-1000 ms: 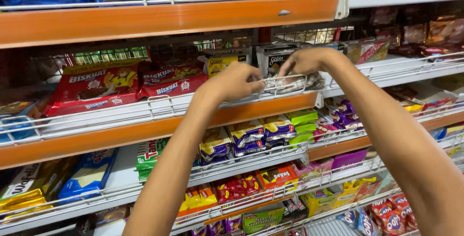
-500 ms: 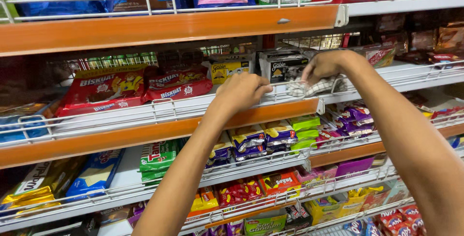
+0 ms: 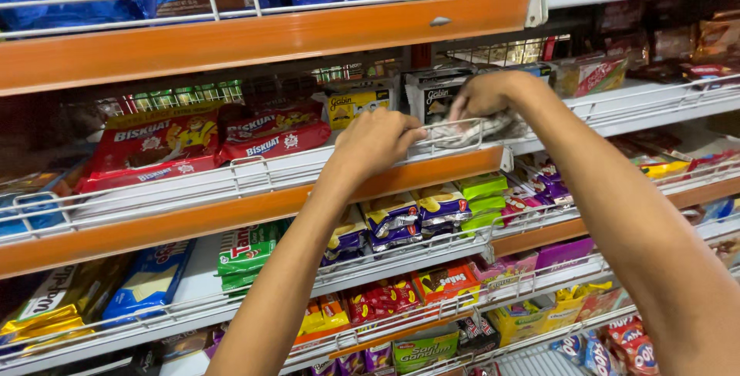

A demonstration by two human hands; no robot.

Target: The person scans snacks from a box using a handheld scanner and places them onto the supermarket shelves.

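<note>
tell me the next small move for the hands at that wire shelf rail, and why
Probably slide the crinkly silver packet back behind the white wire rail: the right hand presses it at the shelf's front edge, and the left hand rests on the rail beside it.

Orange shelf edge (image 3: 432, 177), red biscuit packs (image 3: 154, 149), seemingly silvery packet (image 3: 470, 131).

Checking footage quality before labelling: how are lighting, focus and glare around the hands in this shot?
Head view: even shop lighting, hands sharp; the left hand and right hand at the white wire rail; shelf recess behind is shadowed, glossy purple packets show glare, picture edges bend slightly.
</note>
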